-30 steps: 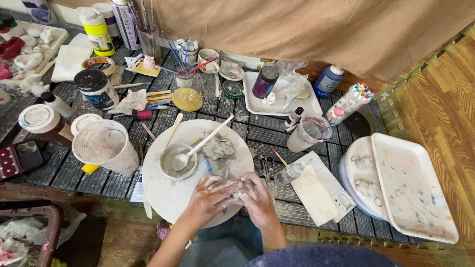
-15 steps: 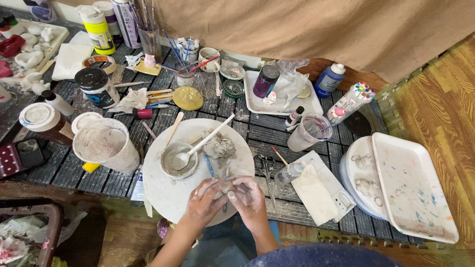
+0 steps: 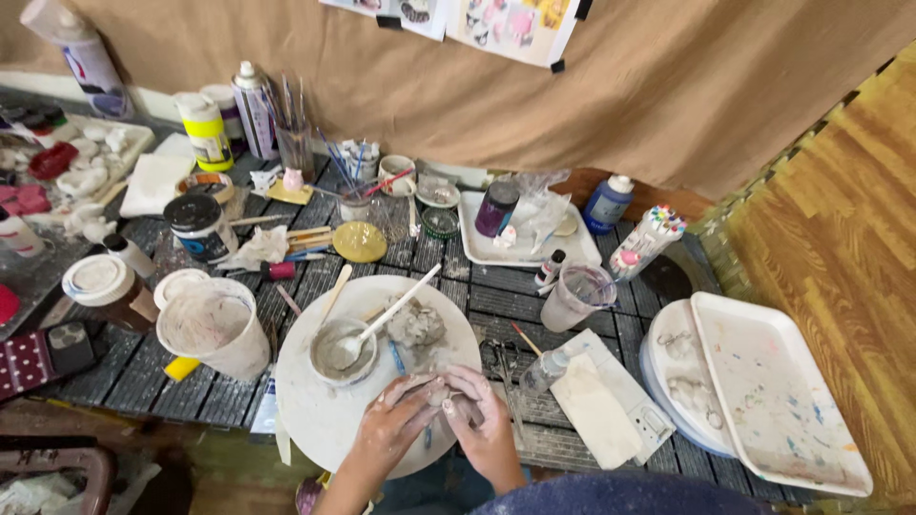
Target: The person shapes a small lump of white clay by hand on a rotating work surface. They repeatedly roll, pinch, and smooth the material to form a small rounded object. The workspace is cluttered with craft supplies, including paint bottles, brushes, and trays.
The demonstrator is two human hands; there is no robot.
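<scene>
My left hand (image 3: 394, 423) and my right hand (image 3: 484, 417) are cupped together around a small piece of grey clay (image 3: 441, 392) over the near edge of a round white board (image 3: 315, 405). Both hands are smeared with clay. On the board behind them lies a grey clay lump (image 3: 414, 324). Left of it stands a small bowl of slip (image 3: 342, 351) with a white spoon (image 3: 396, 310) resting in it.
A clay-smeared white bucket (image 3: 211, 327) stands left of the board. To the right lie a clear plastic cup (image 3: 576, 295), a small spray bottle (image 3: 548, 368), a folded cloth (image 3: 597, 420) and white trays (image 3: 773, 391). Jars, brushes, spray cans and bottles crowd the table's back.
The view has tilted up, so the hands sit lower in the frame. They stay together on the clay at the board's near edge, fingers shifting slightly.
</scene>
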